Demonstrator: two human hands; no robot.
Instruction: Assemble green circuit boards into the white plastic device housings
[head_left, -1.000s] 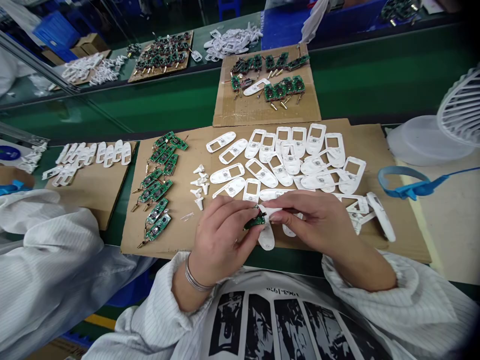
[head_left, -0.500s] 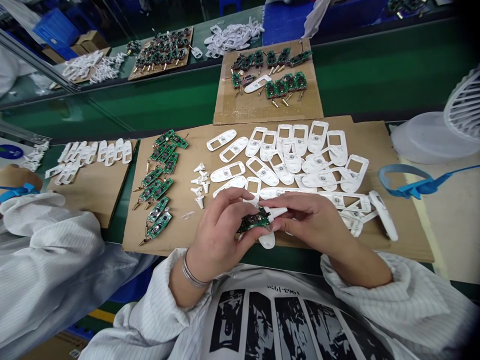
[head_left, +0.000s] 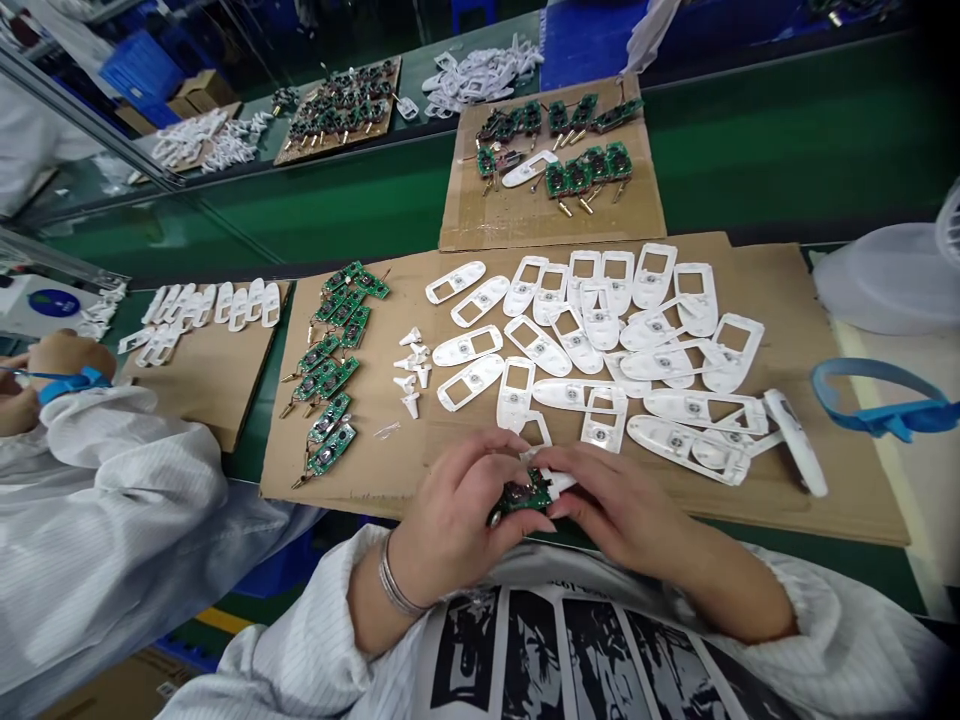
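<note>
head view. left hand (head_left: 457,512) and right hand (head_left: 616,512) meet at 6 o'clock, over the near edge of the cardboard sheet (head_left: 375,470) on the counter (head_left: 930,492). left hand is closed on a green circuit board (head_left: 525,496); right hand pinches a white shell (head_left: 559,483) against it. loose shells (head_left: 600,330) lie at 12 to 2 o'clock of the hands, spare boards (head_left: 334,370) at 10 o'clock, small white caps (head_left: 411,370) between them.

You're on an electronics assembly line. Green conveyor belt (head_left: 787,150), cardboard sheets (head_left: 375,465) of circuit boards (head_left: 334,360) and white plastic shells (head_left: 645,330). A co-worker's anti-static sleeve (head_left: 112,520) is beside you.
</note>
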